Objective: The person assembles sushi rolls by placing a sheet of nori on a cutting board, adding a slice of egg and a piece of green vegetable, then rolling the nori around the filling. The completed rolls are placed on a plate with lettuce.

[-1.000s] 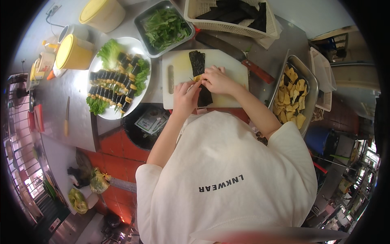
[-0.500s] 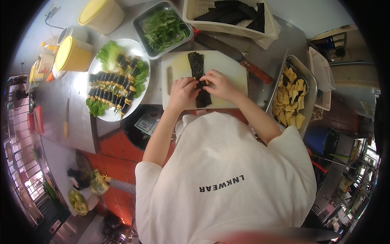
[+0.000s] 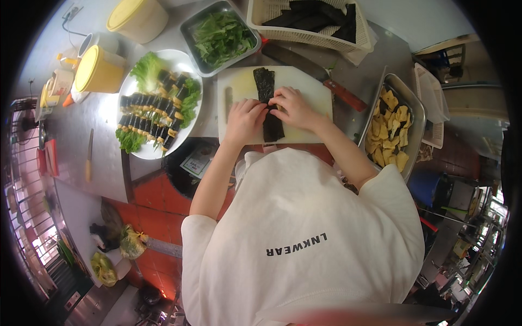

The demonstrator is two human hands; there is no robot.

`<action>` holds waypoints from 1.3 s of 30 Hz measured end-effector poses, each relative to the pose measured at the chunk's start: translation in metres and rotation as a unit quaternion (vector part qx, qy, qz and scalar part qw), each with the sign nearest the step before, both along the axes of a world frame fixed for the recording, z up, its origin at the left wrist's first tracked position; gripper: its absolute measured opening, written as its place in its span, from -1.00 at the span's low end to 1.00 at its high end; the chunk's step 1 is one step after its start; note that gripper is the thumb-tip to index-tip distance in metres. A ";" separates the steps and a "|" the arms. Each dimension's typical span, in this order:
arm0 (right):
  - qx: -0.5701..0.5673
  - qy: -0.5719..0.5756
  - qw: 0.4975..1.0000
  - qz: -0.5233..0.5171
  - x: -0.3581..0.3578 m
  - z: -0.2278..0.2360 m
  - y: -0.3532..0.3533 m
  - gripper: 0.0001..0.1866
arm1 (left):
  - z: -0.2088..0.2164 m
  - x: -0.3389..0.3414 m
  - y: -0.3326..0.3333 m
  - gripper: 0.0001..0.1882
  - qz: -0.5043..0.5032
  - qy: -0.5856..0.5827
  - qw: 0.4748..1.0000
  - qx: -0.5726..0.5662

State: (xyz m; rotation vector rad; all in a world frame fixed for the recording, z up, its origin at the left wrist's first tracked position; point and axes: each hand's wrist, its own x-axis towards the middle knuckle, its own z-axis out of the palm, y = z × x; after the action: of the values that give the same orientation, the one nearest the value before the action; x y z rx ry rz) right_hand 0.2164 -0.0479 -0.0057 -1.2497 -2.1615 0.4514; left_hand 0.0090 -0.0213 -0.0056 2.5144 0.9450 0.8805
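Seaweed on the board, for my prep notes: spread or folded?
Spread at both ends: the seaweed lies flat on the board. Cannot tell midway: the left hand and right hand hide it.

Mid-frame, the strip [image 3: 265, 81] is black, the board [image 3: 239, 81] white with a yellow tinge. Left of centre, the plate [image 3: 176, 60] is white, its rolls [image 3: 149, 104] black and tan, its lettuce [image 3: 145, 73] pale green. At top, green leaves [image 3: 219, 38], cream basket [image 3: 299, 37]; right, yellow pieces [image 3: 389, 133]. Lower centre, the shirt [image 3: 299, 217] is white with black lettering.
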 end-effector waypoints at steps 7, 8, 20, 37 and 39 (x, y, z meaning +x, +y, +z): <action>-0.021 -0.015 1.000 -0.008 0.002 -0.002 -0.003 -0.75 | 0.015 0.002 0.004 -0.70 -0.023 0.016 0.998 -0.058; -0.012 -0.013 1.000 -0.011 0.001 -0.004 -0.003 -0.76 | 0.016 0.002 0.005 -0.70 -0.025 0.025 0.997 -0.073; 0.015 0.034 0.997 -0.064 -0.005 -0.010 -0.009 -0.74 | 0.006 0.006 0.023 -0.77 -0.034 -0.005 0.978 -0.205; 0.047 0.109 0.992 -0.040 -0.005 -0.020 -0.009 -0.70 | 0.011 0.009 0.041 -0.74 -0.032 0.044 0.954 -0.293; 0.014 0.118 0.992 -0.044 -0.003 -0.024 -0.003 -0.72 | 0.012 0.008 0.040 -0.74 -0.019 0.029 0.953 -0.301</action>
State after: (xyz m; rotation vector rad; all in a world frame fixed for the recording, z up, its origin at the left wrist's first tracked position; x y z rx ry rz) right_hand 0.2132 -0.0512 -0.0299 -1.2060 -1.9011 0.5038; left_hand 0.0172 0.0190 0.0061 2.0280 0.9955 0.4157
